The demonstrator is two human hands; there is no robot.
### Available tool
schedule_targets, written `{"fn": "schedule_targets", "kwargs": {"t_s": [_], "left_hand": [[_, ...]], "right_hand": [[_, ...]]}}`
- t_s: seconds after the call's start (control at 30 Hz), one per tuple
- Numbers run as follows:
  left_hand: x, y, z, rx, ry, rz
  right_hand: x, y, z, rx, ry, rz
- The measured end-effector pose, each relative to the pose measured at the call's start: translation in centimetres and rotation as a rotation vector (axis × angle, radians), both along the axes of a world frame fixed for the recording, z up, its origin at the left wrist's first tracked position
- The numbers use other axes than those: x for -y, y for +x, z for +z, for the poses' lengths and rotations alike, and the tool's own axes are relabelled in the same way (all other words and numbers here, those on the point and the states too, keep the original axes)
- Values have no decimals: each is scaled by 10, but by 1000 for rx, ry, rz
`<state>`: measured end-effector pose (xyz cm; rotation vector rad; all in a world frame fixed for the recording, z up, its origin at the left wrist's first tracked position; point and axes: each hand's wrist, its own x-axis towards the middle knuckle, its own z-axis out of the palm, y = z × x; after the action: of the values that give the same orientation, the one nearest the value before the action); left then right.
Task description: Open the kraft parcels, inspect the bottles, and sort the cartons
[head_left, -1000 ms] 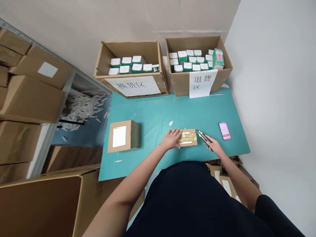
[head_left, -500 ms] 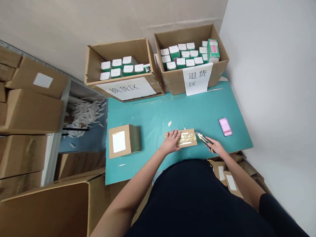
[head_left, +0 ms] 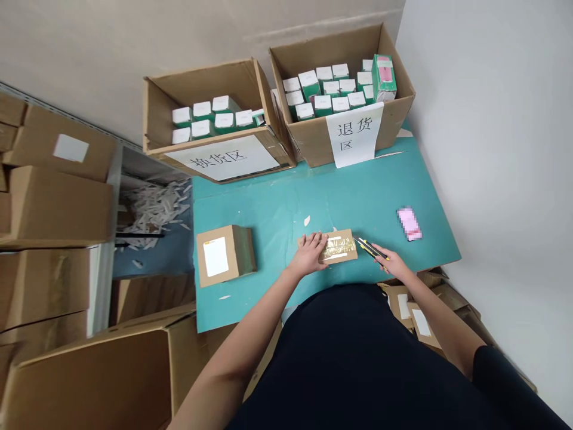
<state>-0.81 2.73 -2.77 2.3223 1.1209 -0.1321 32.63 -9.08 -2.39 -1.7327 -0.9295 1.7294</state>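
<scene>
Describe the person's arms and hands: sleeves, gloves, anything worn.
Both hands are bare: no gloves, and no watch or ring shows on the left hand or right hand. The forearms are uncovered. A black short sleeve covers the right upper arm, matching the black top; the left sleeve is out of view.

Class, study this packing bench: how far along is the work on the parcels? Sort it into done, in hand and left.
Done: the two open cartons at the back hold rows of small boxes. In hand: the left hand presses the taped parcel flat; the right hand holds the utility knife, tip at the parcel's right end. Left: the labelled parcel sits shut beside it.
</scene>
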Motion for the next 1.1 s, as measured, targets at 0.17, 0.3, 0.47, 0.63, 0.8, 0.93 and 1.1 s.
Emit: {"fn": "schedule_targets", "kwargs": {"t_s": [0.17,0.3,0.47,0.63,0.8,0.93,1.1], "left_hand": [[2,5,11,-115,57,-44],[1,6,14,-148,76,-65],[-1,5,11,-117,85,-68],[0,4,8,-89,81,-47],[2,5,8,-103,70,-30],[1,6,7,-112,77,-35],[1,4,6,-109,87,-49]], "right_hand": [[12,4,12,-42,-47,17],[15,9,18,-65,-63,24],[7,12,15,-51,-48,20],[12,5,15,-49,-61,-6],[20,4,19,-77,-64,-1],[27,4,14,-90,-60,-6],[40,5,8,-95,-58,7]]}}
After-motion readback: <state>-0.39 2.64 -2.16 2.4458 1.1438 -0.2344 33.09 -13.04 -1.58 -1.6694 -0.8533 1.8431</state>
